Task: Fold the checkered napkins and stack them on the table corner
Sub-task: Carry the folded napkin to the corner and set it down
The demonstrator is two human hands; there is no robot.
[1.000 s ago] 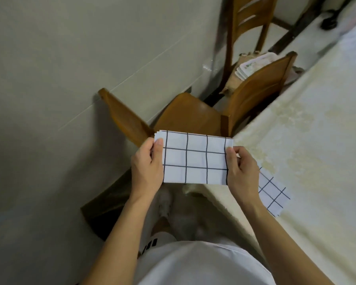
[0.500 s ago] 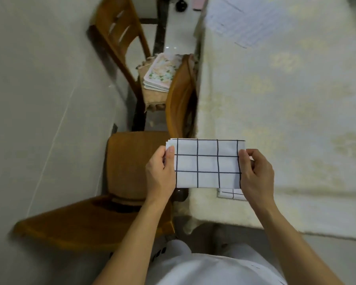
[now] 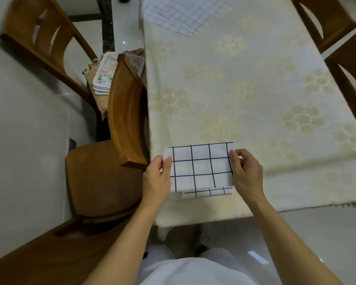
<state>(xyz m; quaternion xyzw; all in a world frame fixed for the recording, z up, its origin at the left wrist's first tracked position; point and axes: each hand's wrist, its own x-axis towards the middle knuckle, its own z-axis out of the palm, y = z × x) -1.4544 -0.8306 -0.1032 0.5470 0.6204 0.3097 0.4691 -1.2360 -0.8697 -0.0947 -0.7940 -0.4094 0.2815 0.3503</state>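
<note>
Two hands hold one folded napkin (image 3: 201, 166) flat over the near left corner of the table (image 3: 255, 95), with the job seemingly partway through. At far left, a wooden chair (image 3: 111, 161) stands pushed against the table's side, and beyond it a second chair carries a pile of patterned trays (image 3: 103, 77). The left hand (image 3: 156, 177) pinches the napkin's left edge between thumb and fingers; the right hand (image 3: 245, 173) pinches the right edge the same way, so both are clamped on the cloth. Just beneath the held piece, the edge of another folded napkin (image 3: 206, 192) peeks out on the tablecloth near the table's front edge; whether one or several lie there cannot be told, since the held piece covers most of it. The two look close to aligned, which suggests the current step is laying this piece onto the pile at the corner. At the table's far end, toward the top of the view, more checkered cloth (image 3: 185, 13) lies spread and unfolded, blurred, so at least some folding appears left to do. On the right, two more chairs (image 3: 345, 58) flank the table.
</note>
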